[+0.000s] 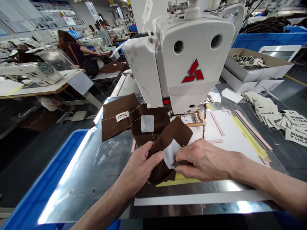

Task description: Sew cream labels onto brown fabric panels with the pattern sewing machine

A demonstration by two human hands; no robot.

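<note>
My left hand (pixel 146 163) pinches a folded brown fabric piece (pixel 174 131) between thumb and fingers. A white backing patch (pixel 170 153) shows on this piece, turned up towards me. In my closed right hand (pixel 203 159) are small dark thread snips (pixel 181 163), their tip against the patch's lower edge; the fingers cover most of them. Loose thread runs near the patch. To the left lie joined brown pieces, one with a "BIMBA Y LOLA" label (pixel 122 116) and another with a white patch (pixel 147 123) facing up. Thread links them.
A white sewing machine head (pixel 189 64) stands just beyond my hands, its clamp frame (pixel 194 118) over a white template (pixel 216 127) edged with pink and yellow strips. Loose labels (pixel 297 131) lie at the right. Behind them is a label-filled carton (pixel 271 75). A blue bin (pixel 48 188) sits at lower left.
</note>
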